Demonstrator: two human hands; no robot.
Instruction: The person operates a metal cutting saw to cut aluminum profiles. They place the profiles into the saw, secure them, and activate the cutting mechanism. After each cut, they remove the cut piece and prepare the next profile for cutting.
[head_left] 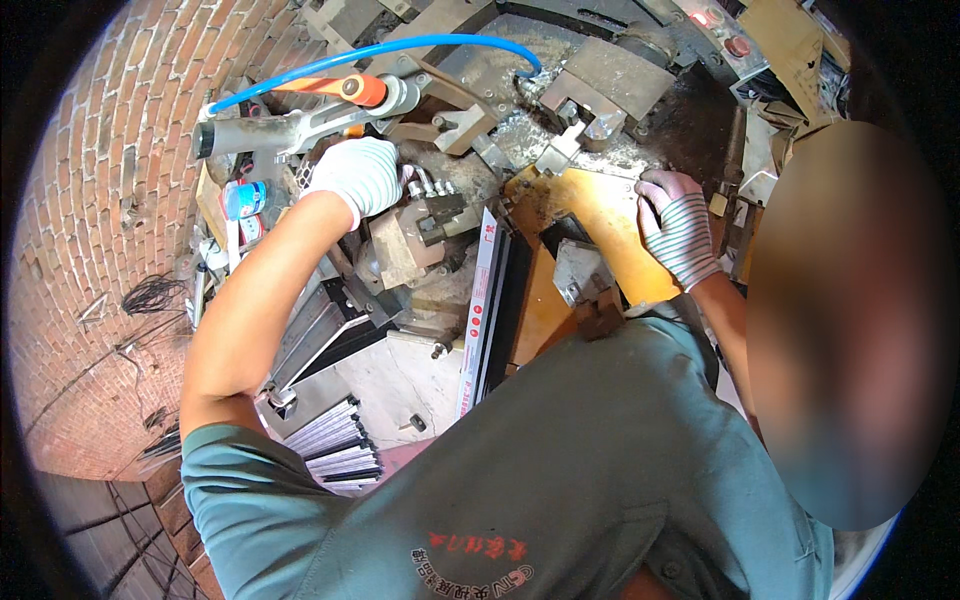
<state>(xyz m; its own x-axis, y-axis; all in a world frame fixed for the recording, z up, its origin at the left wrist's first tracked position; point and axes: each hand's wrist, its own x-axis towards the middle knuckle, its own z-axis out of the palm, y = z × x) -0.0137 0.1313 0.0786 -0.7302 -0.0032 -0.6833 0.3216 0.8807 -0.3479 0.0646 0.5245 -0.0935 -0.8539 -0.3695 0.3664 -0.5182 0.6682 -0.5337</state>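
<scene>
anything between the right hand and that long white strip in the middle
Yes: in this view a silvery metal block stands between the right hand and the long white strip, beside the bare part of the yellow plate.

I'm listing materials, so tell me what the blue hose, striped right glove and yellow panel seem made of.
Blue hose: likely smooth plastic, given its even bend. Striped right glove: probably matte knitted fabric, hugging the fingers. Yellow panel: perhaps painted metal or plastic; its soiled, bright surface leaves that open.
</scene>
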